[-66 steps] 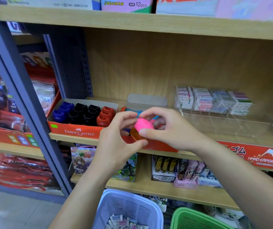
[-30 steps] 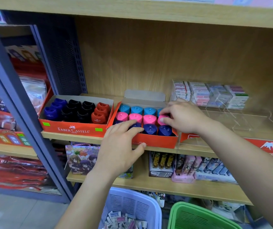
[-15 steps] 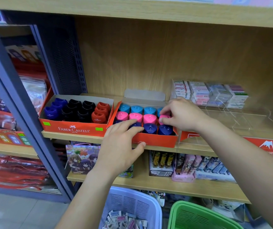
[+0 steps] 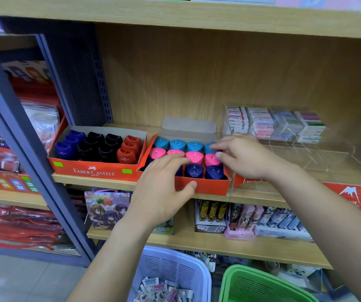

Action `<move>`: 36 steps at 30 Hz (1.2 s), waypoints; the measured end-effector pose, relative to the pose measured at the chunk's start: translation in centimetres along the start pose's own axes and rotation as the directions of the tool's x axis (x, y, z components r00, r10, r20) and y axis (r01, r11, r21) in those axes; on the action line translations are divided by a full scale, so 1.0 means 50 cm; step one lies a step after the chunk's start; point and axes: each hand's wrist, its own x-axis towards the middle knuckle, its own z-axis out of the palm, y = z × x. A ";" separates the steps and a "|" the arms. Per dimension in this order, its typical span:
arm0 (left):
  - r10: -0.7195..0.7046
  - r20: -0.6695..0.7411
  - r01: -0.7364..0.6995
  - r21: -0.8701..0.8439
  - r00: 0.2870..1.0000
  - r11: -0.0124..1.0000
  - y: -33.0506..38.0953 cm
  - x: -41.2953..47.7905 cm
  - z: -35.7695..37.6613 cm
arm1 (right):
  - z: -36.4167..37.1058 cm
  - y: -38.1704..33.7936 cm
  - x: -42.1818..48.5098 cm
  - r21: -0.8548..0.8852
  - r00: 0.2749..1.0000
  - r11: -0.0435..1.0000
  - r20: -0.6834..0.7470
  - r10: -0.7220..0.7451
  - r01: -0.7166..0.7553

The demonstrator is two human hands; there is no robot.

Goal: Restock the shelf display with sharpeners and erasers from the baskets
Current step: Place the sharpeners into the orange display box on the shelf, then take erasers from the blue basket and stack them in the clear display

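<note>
Inside box [image 4: 210, 187], four teal, four pink, maybe four navy sharpeners [image 4: 194, 156]; left hand [image 4: 162, 188] and right hand [image 4: 245, 158] rest loose-fingered.

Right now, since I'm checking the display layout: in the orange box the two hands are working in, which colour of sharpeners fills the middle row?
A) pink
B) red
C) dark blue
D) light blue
A: in the right-hand orange box, the pink sharpeners sit between the light blue row at the back and the dark blue row at the front.
</note>
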 end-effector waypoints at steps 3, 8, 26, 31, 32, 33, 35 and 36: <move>0.042 0.083 -0.040 -0.018 0.996 0.999 0.015 0.040 -0.004 | 0.008 0.009 -0.045 0.092 0.982 0.996 -0.191 0.004 0.014; 0.177 0.348 -0.219 0.084 0.921 0.972 0.031 0.101 0.017 | 0.038 0.016 -0.114 0.092 0.996 0.996 -0.080 0.028 -0.021; -0.532 0.377 0.569 0.017 0.758 0.822 -0.117 -0.382 0.100 | 0.343 -0.203 -0.316 0.453 0.991 0.889 0.135 0.004 -0.066; -0.658 0.614 0.663 0.276 0.436 0.696 -0.230 -0.499 0.210 | 0.559 -0.259 -0.297 0.443 0.851 0.871 0.522 -0.057 -0.213; -0.670 0.628 0.662 0.310 0.396 0.682 -0.250 -0.515 0.233 | 0.604 -0.268 -0.289 0.429 0.822 0.869 0.567 -0.046 -0.247; -0.685 0.629 0.662 0.340 0.368 0.668 -0.271 -0.530 0.259 | 0.648 -0.276 -0.278 0.411 0.792 0.866 0.610 -0.031 -0.283; -0.713 0.621 0.697 0.353 0.325 0.625 -0.308 -0.560 0.318 | 0.739 -0.288 -0.258 0.381 0.725 0.851 0.688 -0.001 -0.361; -0.723 0.614 0.734 0.325 0.317 0.597 -0.321 -0.572 0.352 | 0.782 -0.291 -0.248 0.364 0.694 0.839 0.719 0.022 -0.404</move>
